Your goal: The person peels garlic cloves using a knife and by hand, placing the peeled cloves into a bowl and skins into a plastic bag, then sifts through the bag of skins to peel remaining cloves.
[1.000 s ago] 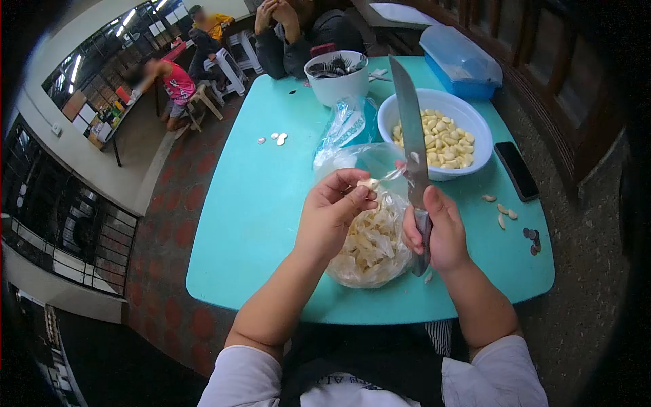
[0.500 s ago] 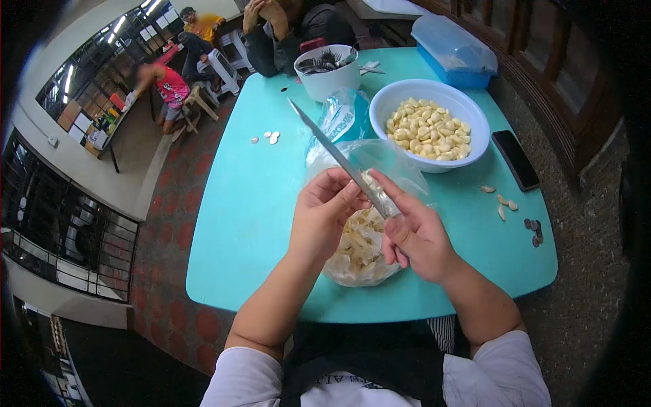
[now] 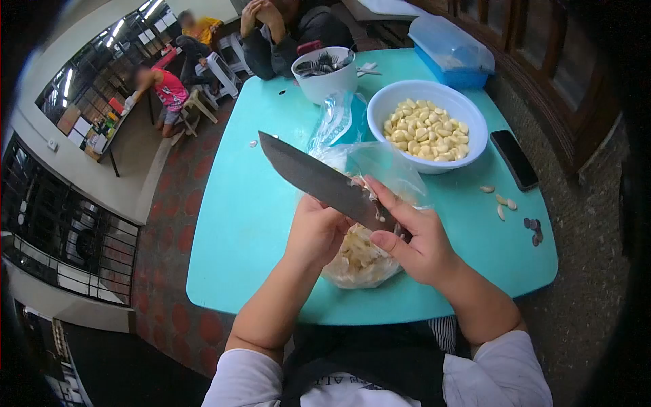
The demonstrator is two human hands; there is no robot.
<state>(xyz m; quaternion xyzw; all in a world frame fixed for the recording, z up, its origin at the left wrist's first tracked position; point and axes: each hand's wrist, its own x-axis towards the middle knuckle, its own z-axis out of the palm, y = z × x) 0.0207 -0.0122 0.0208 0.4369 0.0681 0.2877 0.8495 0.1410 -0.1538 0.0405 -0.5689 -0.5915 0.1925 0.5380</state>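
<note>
My right hand (image 3: 417, 244) is closed on a large knife (image 3: 315, 180), its broad blade pointing up and to the left across my left hand. Behind the blade, my left hand (image 3: 314, 230) has its fingers curled, and the blade hides the fingertips and whatever they hold. Small pale bits cling to the blade near the handle. Below both hands stands a clear plastic bag (image 3: 363, 264) with pale peels in it. Beyond it, a light blue basin (image 3: 475, 136) holds many peeled garlic cloves (image 3: 424, 129).
On the turquoise table (image 3: 237, 224) are a white bowl of cutlery (image 3: 327, 85), a lidded blue box (image 3: 451, 57), a phone (image 3: 514, 160), loose cloves (image 3: 501, 201) and coins (image 3: 536, 230). Across the table a person (image 3: 271, 41) sits with raised hands; others sit farther back.
The knife has swung from nearly upright to a leftward slant, its flat side now facing me. My right hand has come closer to my left, which has dropped slightly behind the blade.
</note>
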